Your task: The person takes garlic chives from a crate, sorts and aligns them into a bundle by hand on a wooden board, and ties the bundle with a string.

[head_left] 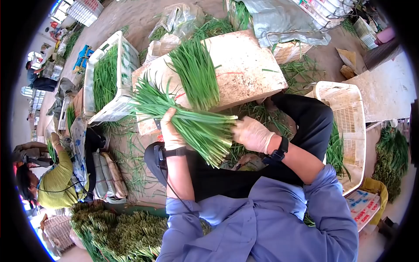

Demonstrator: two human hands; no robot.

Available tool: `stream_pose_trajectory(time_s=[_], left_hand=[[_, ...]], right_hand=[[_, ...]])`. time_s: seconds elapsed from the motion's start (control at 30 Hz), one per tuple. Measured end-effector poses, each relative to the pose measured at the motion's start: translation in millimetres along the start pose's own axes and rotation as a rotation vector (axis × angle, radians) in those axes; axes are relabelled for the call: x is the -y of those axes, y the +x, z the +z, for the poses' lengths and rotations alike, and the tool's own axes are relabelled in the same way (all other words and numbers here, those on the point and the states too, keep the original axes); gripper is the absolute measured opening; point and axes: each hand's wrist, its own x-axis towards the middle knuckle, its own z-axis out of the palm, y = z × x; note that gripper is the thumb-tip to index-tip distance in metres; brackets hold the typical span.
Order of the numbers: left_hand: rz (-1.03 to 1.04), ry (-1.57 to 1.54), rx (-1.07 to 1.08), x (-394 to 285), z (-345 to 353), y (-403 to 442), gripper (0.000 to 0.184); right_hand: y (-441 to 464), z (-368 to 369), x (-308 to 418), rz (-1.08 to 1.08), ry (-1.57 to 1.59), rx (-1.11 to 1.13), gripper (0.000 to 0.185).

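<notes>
My left hand [171,129], in a pale thin glove, is wrapped round a thick bunch of garlic chives [192,124]. Its leaf tips fan out to the left over the board, and the pale cut ends point right above my lap. My right hand [253,134], gloved too, has its fingers curled in at the upper cut ends of that bunch; its fingertips are partly hidden. A second bunch of chives [195,74] lies flat on the stained board [248,65] in front of me, with a red strip beneath it.
White crates with chives stand at left [126,65] and right [355,131]. A grey plastic sheet [279,22] covers a basket behind the board. Piled greens [126,231] lie at lower left. Another person [59,179] sits at left, holding greens. Loose leaves litter the floor.
</notes>
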Motion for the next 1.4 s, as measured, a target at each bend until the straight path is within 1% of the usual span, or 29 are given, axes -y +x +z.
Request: stream_pose_trajectory(time_s=[0.03, 0.1, 0.2, 0.23, 0.3, 0.37, 0.4, 0.43, 0.5, 0.53, 0.57, 0.6, 0.63, 0.7, 0.77, 0.8, 0.83, 0.9, 0.93, 1.03, 1.1, 1.13, 1.17, 1.2, 1.23, 1.27, 1.3, 1.37, 1.4], left_hand=[[-0.006, -0.009, -0.008, -2, -2, 1, 0.026], [-0.016, -0.056, 0.001, -4, -17, 10, 0.027], [0.005, -0.044, 0.018, -5, -16, 6, 0.029], [-0.014, -0.039, 0.036, -5, -12, 2, 0.028], [0.005, -0.045, 0.004, -1, -9, 5, 0.030], [0.055, -0.017, 0.009, 2, -10, 5, 0.032], [0.024, -0.062, 0.077, 1, -4, -1, 0.034], [0.028, -0.068, 0.111, -3, -8, 3, 0.033], [0.144, -0.069, 0.116, -5, -11, 0, 0.036], [0.173, -0.223, 0.331, -6, -12, 3, 0.042], [0.187, -0.308, 0.478, -4, -15, 5, 0.048], [0.201, -0.312, 0.510, -3, -17, 3, 0.050], [0.199, -0.307, 0.547, -2, -17, 1, 0.052], [0.194, -0.301, 0.611, -2, -9, -5, 0.050], [0.130, -0.360, 0.711, 0, -9, -1, 0.045], [0.162, -0.284, 0.651, -2, -5, -5, 0.039], [0.171, -0.289, 0.663, -2, -2, -7, 0.040], [0.192, -0.300, 0.684, -3, 0, -8, 0.042], [0.187, -0.305, 0.664, -2, -7, -6, 0.049], [0.186, -0.348, 0.692, -4, -16, -3, 0.057], [0.217, -0.319, 0.663, -5, -20, -2, 0.059], [0.230, -0.321, 0.671, -6, -22, 1, 0.059], [0.241, -0.323, 0.678, -7, -25, 2, 0.060], [0.221, -0.355, 0.640, -6, -29, 3, 0.061], [0.239, -0.324, 0.536, -6, -25, -2, 0.065], [0.235, -0.334, 0.488, -2, -28, 1, 0.067], [0.234, -0.342, 0.440, 1, -31, 5, 0.070], [0.256, -0.152, 0.280, 2, -23, 5, 0.065], [0.196, -0.165, 0.267, 5, -9, -3, 0.064]], right_hand=[[-5, 12, -1, 0.164, -0.005, 0.330, 0.006], [-26, 18, -20, 0.393, 0.134, 0.612, 0.008], [-41, 17, -36, 0.463, 0.287, -0.127, 0.026], [-35, 7, -34, 0.435, 0.510, -0.433, 0.027], [-13, -6, -26, 0.387, 0.842, -0.708, 0.029], [-1, -15, -13, 0.291, 0.754, -0.803, 0.032], [-10, 15, -14, 0.192, 0.619, -0.606, 0.029], [-19, 4, -14, 0.189, 0.609, 0.122, 0.020], [-35, 23, -23, 0.462, 0.186, 0.579, 0.013], [-49, 36, -33, 0.546, 0.188, 0.338, 0.014], [-59, 44, -46, 0.608, 0.180, 0.097, 0.016], [-63, 39, -44, 0.627, 0.438, -0.265, 0.022], [-59, 32, -45, 0.633, 0.798, -0.328, 0.030], [-48, 14, -34, 0.499, 1.420, -0.376, 0.034], [-38, 3, -17, 0.416, 1.348, -0.316, 0.035], [-35, -6, -14, 0.414, 1.263, -0.222, 0.034], [-32, -14, -11, 0.392, 1.209, -0.178, 0.028], [-28, -21, -7, 0.478, 1.285, -0.020, 0.024], [-28, -18, -7, 0.487, 1.321, -0.035, 0.023], [-38, -12, -11, 0.564, 1.456, -0.106, 0.021], [-50, -11, -25, 0.608, 1.262, -0.127, 0.020], [-57, -7, -33, 0.594, 0.772, -0.149, 0.019], [-67, 13, -43, 0.659, 0.567, -0.124, 0.017], [-76, 30, -57, 0.770, 0.313, 0.069, 0.016], [-92, 66, -72, 0.860, 0.092, 0.266, 0.019], [-104, 89, -85, 0.970, 0.030, 0.499, 0.021], [-118, 105, -95, 0.946, 0.072, 0.575, 0.026], [-94, 30, -77, 0.967, 0.303, 0.345, 0.040], [-87, 24, -76, 0.919, 0.483, 0.123, 0.057]])
